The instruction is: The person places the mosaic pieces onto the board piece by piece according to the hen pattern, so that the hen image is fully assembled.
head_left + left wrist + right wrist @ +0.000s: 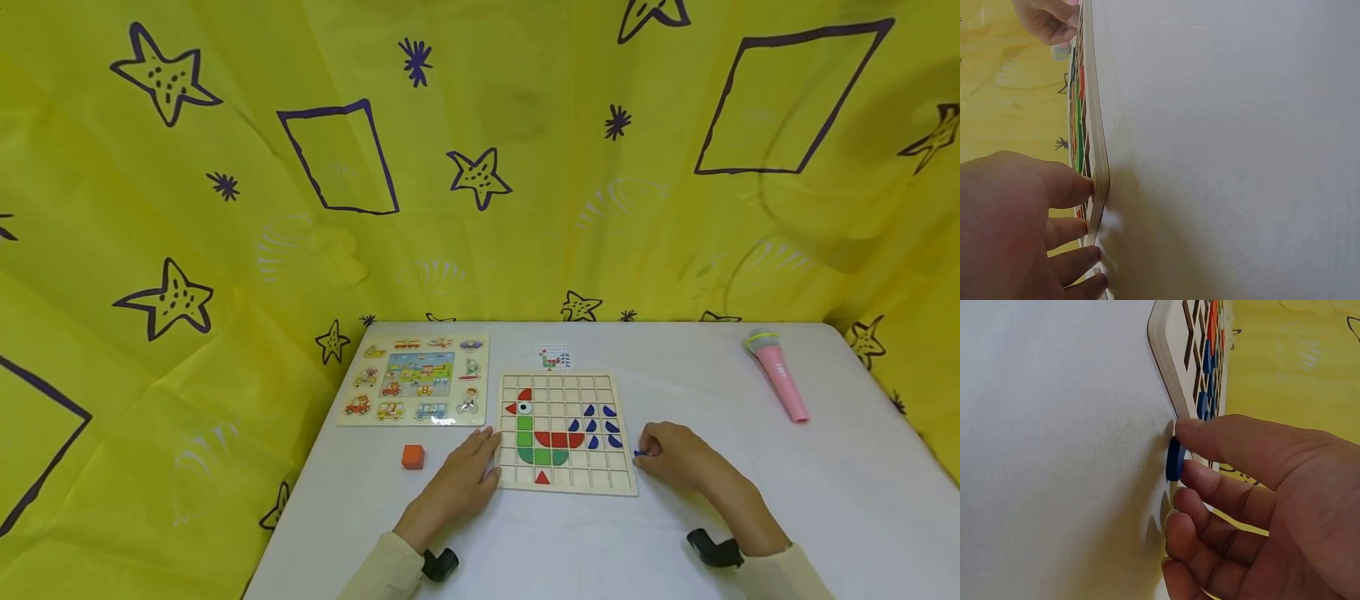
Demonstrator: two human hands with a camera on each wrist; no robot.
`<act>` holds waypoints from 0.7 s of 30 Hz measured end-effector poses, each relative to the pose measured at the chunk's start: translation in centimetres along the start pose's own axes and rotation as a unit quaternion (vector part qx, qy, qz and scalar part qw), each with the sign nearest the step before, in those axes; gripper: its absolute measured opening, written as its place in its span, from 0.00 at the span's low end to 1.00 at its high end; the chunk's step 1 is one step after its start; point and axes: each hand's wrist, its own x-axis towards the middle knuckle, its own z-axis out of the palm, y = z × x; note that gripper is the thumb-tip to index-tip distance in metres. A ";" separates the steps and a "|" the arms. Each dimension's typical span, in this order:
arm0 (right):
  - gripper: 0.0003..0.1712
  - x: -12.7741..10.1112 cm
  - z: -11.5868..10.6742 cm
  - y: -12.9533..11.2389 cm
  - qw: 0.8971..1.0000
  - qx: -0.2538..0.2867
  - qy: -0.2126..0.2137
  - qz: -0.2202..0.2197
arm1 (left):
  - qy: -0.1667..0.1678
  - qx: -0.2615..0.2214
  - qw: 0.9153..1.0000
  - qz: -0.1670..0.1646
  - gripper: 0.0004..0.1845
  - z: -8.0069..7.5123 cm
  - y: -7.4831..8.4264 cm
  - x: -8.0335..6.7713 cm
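Head view, low centre: wooden grid board (567,382) lying flat on the white table (750,517), already carrying a red crest and beak, an eye tile, green neck and belly, red body arc, one red triangle at the bottom row and seven blue tail pieces. Most cells bare, so seemingly well short of filled. Left hand (459,477) flat, fingers straight against the board's left edge. Right hand (678,458) just off the right edge, thumb and forefinger pinching a small blue piece (1174,460) on edge against the table, not yet in a cell. Pattern card (553,358) just above the board.
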 end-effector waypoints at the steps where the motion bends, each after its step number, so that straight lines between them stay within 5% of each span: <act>1: 0.09 -0.1 0.0 0.0 1.000 -0.002 0.000 0.004 | 0.000 0.000 1.000 0.000 0.32 0.0 0.0 0.0; 21: 0.06 -0.4 1.2 -1.7 0.998 0.012 0.051 0.020 | 0.004 0.007 1.000 0.006 0.32 0.0 0.0 0.1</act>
